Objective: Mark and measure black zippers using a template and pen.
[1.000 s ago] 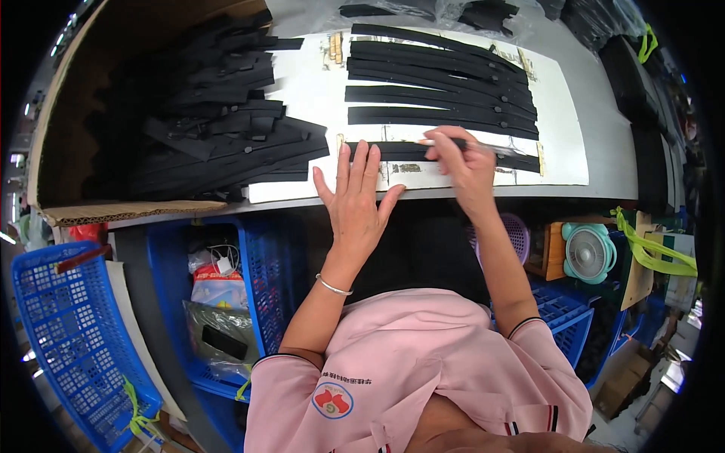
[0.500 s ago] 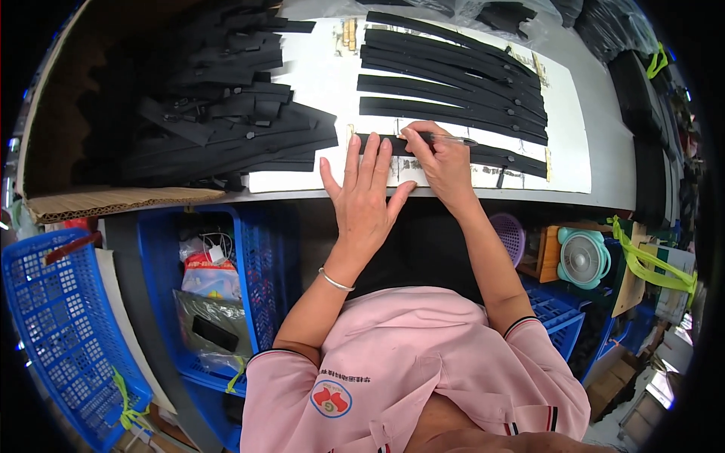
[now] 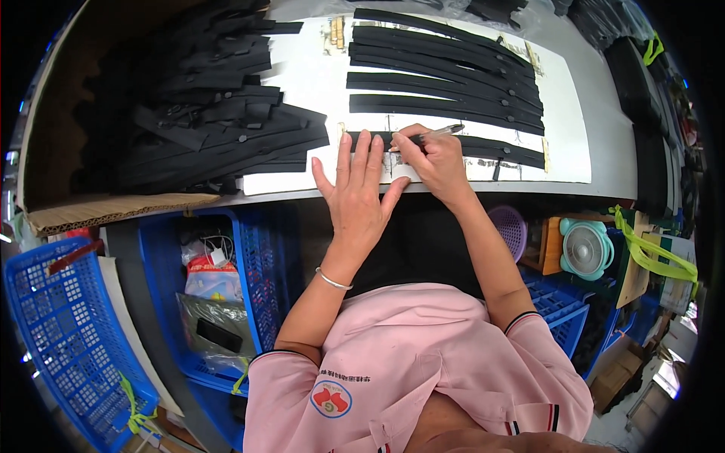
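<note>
My left hand (image 3: 361, 192) lies flat with fingers spread, pressing down the left end of a long black strap (image 3: 498, 146) on the white sheet (image 3: 306, 79). My right hand (image 3: 434, 160) grips a silver pen (image 3: 433, 133), its tip on the same strap just right of my left fingers. Further up the sheet lie several more black straps (image 3: 445, 72) in parallel rows.
A heap of black straps (image 3: 211, 121) fills the cardboard box (image 3: 113, 208) at the left. Under the table edge stand blue crates (image 3: 72, 332) with bags, a purple basket (image 3: 510, 226) and a small fan (image 3: 589, 248). Dark bundles (image 3: 649, 151) line the right table side.
Both hands have stayed on the nearest strap. My right hand has shifted slightly left along it and the pen now shows clearly between its fingers.
</note>
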`<state>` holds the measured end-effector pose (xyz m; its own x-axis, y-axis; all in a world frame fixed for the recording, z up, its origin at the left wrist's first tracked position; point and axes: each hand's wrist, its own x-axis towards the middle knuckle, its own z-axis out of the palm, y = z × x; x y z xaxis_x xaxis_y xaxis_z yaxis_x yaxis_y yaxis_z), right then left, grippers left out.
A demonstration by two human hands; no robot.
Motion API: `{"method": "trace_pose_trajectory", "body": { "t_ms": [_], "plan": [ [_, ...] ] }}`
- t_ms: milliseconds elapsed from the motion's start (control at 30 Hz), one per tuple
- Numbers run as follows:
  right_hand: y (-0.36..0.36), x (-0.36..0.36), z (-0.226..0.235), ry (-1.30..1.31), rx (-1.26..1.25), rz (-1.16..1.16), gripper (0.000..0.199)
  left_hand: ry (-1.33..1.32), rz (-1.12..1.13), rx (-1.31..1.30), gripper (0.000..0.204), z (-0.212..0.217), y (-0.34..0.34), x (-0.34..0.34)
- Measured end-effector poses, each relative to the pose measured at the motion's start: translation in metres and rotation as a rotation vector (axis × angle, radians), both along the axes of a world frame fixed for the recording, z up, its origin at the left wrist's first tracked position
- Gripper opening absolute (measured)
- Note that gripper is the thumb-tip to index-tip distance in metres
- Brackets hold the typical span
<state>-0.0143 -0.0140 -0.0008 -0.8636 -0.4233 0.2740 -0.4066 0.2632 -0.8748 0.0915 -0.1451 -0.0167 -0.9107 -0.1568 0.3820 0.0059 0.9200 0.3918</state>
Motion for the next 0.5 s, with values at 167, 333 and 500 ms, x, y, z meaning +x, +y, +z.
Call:
{"method": "trace_pose_trajectory", "body": {
  "t_ms": [167, 333, 500],
  "plan": [
    [0.002, -0.001, -0.005, -0.010, -0.005, 0.015, 0.024, -0.002, -0.017, 0.003, 0.073, 0.000, 0.002, -0.001],
    [0.028, 0.001, 0.021, -0.081, -0.171, -0.127, 0.021, -0.014, -0.007, -0.022, 0.072, 0.000, -0.001, 0.001],
    [0.074, -0.015, 0.015, 0.020, -0.021, -0.367, 0.020, -0.023, -0.010, -0.040, 0.071, 0.002, 0.000, 0.000]
  ]
}}
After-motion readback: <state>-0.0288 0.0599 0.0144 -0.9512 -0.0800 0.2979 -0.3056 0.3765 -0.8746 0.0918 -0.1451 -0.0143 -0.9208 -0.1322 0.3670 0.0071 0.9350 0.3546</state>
